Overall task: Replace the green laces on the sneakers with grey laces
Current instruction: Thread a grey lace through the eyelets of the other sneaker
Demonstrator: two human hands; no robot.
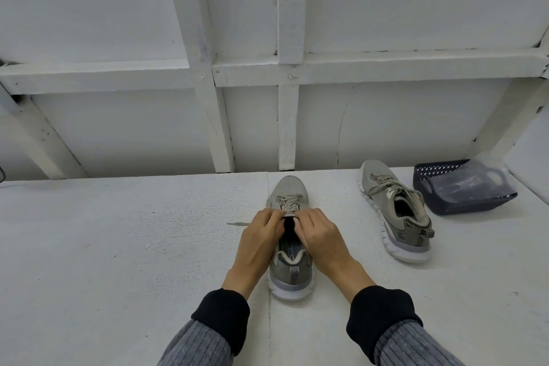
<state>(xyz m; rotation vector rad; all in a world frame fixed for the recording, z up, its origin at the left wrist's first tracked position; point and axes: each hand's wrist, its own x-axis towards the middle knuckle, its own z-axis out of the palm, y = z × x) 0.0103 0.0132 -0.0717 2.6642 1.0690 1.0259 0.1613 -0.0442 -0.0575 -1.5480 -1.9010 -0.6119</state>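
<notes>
Both hands pinch lace at the top eyelets of the near grey mesh sneaker [289,235].

Left hand [261,239] and right hand [322,239] meet over the tongue, fingers curled round the pale lace [289,205]; which strand each holds cannot be told. One loose lace end [237,224] trails just left of the left hand. Judged step: working the upper eyelets, threading or unthreading unclear. Next move calls for a firm pinch on the tip and a straight pull through the eyelet. Well right of the right hand lies the second grey sneaker [395,211], laced, then a dark perforated plastic basket [430,187] holding clear wrapping. Everything rests on a white textured tabletop [118,246]; white framed wall panels [118,24] stand beyond.
</notes>
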